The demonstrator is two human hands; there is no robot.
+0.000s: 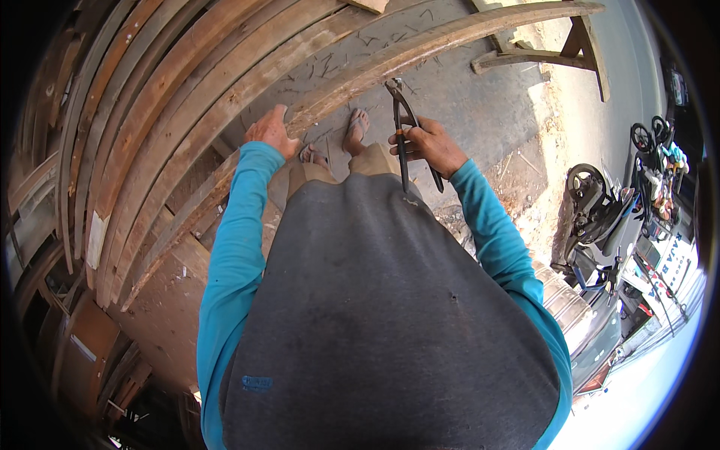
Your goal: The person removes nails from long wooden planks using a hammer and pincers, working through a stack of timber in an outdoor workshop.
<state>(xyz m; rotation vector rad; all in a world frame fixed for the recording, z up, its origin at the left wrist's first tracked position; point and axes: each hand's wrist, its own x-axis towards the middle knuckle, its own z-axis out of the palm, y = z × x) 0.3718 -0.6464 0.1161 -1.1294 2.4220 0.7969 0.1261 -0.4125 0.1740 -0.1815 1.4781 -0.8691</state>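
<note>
My left hand [270, 131] is closed around a long wooden plank [360, 81], whose worn edge runs from the lower left to the far right. Its fingertips are partly hidden by the wood. In my right hand [435, 147] is a pair of pincers [397, 116] with dark handles and a bit of orange on the grip. The jaws point away from me, close to the plank's near edge, and the handles are spread apart. Below the jaws, my feet in sandals stand on the ground.
Many long planks [172, 97] are stacked along the left. Small dark nails or scraps [324, 69] lie scattered on the concrete beyond the held plank. A wooden trestle [585, 52] stands at the far right. Parked motorcycles [592, 217] line the right side.
</note>
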